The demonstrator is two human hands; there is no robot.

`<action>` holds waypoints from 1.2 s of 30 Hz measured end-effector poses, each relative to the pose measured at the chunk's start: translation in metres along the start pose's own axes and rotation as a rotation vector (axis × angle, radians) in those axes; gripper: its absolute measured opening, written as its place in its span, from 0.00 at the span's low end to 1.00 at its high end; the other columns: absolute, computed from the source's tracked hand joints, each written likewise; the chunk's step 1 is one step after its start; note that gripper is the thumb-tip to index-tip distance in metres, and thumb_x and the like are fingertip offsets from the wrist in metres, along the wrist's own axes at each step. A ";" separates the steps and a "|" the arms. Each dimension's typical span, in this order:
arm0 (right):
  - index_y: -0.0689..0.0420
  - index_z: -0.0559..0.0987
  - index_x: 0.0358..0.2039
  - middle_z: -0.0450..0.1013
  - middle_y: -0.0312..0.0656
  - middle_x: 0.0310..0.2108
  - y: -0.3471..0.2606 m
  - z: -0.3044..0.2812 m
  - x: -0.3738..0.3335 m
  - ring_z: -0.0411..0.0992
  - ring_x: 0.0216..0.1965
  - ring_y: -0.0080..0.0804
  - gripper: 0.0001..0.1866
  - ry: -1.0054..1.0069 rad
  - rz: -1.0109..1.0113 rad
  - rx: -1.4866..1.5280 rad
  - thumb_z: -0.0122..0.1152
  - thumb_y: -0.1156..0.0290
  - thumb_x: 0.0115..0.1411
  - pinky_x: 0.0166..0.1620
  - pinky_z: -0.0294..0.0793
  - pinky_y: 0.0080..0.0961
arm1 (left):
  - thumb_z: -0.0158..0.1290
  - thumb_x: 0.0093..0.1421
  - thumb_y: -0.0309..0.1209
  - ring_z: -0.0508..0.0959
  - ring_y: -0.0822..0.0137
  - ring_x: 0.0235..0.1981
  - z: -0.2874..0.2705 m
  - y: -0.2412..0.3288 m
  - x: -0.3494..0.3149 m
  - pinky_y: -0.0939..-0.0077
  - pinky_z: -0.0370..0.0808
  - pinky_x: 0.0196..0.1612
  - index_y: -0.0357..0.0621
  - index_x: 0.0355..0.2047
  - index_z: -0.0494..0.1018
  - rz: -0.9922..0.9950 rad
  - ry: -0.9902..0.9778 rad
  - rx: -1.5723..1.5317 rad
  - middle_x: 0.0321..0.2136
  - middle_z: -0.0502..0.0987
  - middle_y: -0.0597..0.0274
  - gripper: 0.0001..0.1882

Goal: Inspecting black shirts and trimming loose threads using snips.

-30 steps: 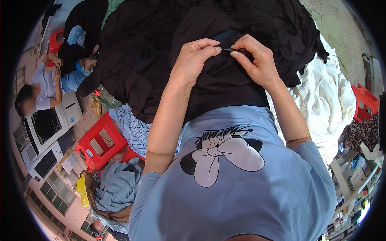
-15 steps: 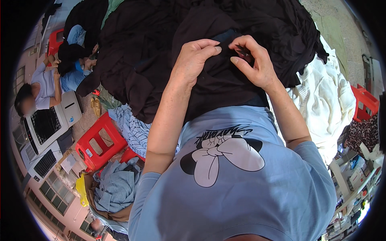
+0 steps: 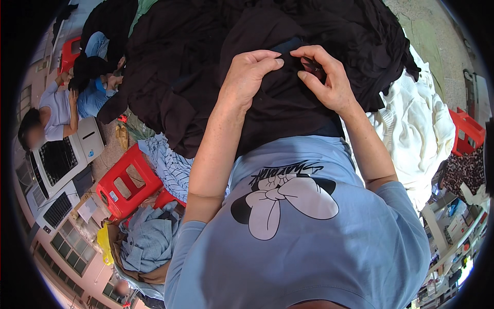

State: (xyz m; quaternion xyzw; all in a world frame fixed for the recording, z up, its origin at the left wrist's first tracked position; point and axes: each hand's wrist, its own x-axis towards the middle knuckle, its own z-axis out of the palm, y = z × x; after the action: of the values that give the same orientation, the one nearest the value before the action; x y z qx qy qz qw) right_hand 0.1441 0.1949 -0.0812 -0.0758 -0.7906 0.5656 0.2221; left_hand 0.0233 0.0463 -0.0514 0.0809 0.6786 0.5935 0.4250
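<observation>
The brownish-black cloth [image 3: 206,67] lies in loose, crumpled folds.

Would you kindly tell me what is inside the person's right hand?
Part of a small dark object shows in the curl of the right hand, over the dark cloth; the rest is covered by that hand, so its full shape cannot be seen.

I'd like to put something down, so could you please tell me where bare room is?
Floor shows right of the green cloth; a narrower strip lies between the red stool and white machine. Dark fabric crowds the left hand and right hand.
</observation>
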 end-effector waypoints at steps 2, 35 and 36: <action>0.58 0.77 0.39 0.75 0.38 0.33 0.000 0.000 0.000 0.74 0.32 0.28 0.13 -0.036 0.014 -0.009 0.59 0.75 0.50 0.36 0.72 0.20 | 0.59 0.54 0.27 0.77 0.76 0.36 -0.001 -0.001 0.000 0.84 0.68 0.46 0.33 0.38 0.79 0.000 -0.006 -0.009 0.32 0.81 0.63 0.12; 0.53 0.76 0.31 0.74 0.38 0.23 0.010 0.000 0.002 0.75 0.24 0.33 0.08 0.020 -0.180 -0.445 0.62 0.64 0.60 0.28 0.72 0.24 | 0.58 0.54 0.26 0.77 0.75 0.36 0.000 -0.004 0.003 0.84 0.69 0.46 0.32 0.38 0.79 0.026 -0.006 -0.005 0.31 0.81 0.63 0.12; 0.53 0.76 0.32 0.74 0.38 0.23 0.010 0.000 0.002 0.74 0.24 0.32 0.08 0.014 -0.151 -0.422 0.62 0.64 0.60 0.28 0.72 0.24 | 0.59 0.54 0.26 0.77 0.76 0.35 0.001 -0.003 0.002 0.84 0.69 0.46 0.32 0.38 0.79 0.027 -0.007 -0.009 0.31 0.81 0.63 0.12</action>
State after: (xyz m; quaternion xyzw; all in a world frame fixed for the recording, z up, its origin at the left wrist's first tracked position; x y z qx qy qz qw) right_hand 0.1413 0.1995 -0.0902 -0.0653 -0.8932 0.3690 0.2486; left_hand 0.0235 0.0475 -0.0554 0.0903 0.6734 0.6018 0.4197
